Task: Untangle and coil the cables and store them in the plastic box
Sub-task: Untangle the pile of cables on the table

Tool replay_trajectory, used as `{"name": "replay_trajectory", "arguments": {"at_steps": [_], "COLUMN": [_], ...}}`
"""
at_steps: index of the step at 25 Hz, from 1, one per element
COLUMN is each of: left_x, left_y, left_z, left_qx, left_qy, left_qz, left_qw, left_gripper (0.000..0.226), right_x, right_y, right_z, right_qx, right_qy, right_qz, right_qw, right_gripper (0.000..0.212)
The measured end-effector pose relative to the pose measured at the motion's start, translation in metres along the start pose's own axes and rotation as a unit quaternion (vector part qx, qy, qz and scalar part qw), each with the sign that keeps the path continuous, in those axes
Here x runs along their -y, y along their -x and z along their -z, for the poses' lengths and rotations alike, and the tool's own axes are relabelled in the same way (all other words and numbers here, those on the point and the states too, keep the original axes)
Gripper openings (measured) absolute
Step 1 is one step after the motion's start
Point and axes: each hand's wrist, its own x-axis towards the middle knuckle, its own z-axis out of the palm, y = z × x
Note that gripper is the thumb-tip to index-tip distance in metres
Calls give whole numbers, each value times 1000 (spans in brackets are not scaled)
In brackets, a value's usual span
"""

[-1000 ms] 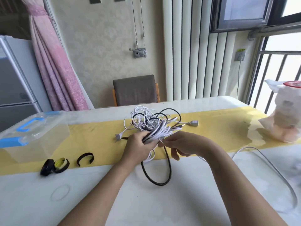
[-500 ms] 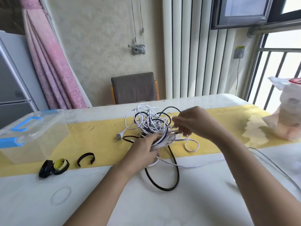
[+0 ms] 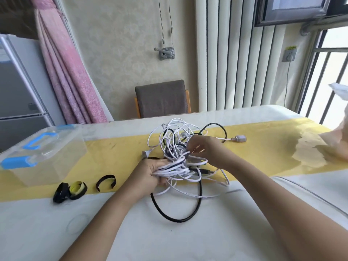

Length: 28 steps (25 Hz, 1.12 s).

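A tangle of white and black cables (image 3: 176, 140) lies on the yellow runner (image 3: 113, 155) in the middle of the table. My left hand (image 3: 150, 173) grips a bunch of white strands at the tangle's near side. My right hand (image 3: 204, 149) reaches into the tangle from the right, its fingers curled among the white strands. A black cable loop (image 3: 177, 217) hangs out toward me over the white tabletop. A white plug (image 3: 240, 138) lies to the right of the tangle. The clear plastic box (image 3: 40, 153) with blue latches stands at the left, lid on.
Three cable ties (image 3: 75, 187) in black and yellow lie on the runner's near edge, left of my left hand. A chair (image 3: 162, 98) stands behind the table. A bag (image 3: 337, 140) sits at the right edge. A clear cord (image 3: 310, 193) curves at the near right.
My right hand has moved from the tangle's upper right down into its middle. More white strands have gathered in my left hand. The white plug now lies out to the right.
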Motion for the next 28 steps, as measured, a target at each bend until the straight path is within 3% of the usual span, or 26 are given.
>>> {"name": "replay_trajectory", "arguments": {"at_steps": [4,9,10,12,13,19,24,26,28], "left_x": [-16,-34,-35,-40,-40,-38,-16,-9,-8], "left_y": [-2,3,4,5,6,4,2,0,-4], "left_z": [3,-1,-1,0,0,0,-2,1,10], "left_qx": [-123,-72,-70,-70,-74,-54,-32,-67,-157], "left_qy": [97,73,75,85,87,71,102,134,244], "left_qz": [24,-48,-45,-28,-18,-8,3,29,76], "left_qw": [987,994,994,993,993,996,994,988,954], "left_gripper": [45,52,46,38,48,55,29,28,28], "right_x": [20,42,42,41,39,42,57,59,57], "right_y": [-2,-5,-4,-3,-3,-3,-4,-4,-4], "right_z": [-6,-23,-23,-21,-18,-8,-12,-7,2], "right_qx": [-95,-44,-45,-78,-104,-121,-3,20,30], "right_qy": [-192,-248,-308,-467,-501,-450,-522,-540,-565], "right_qz": [-28,-32,-62,-121,-129,-43,-57,-69,-69], "right_qw": [976,967,948,872,850,884,851,839,822], "right_gripper": [20,13,15,15,13,10,8,14,6]}}
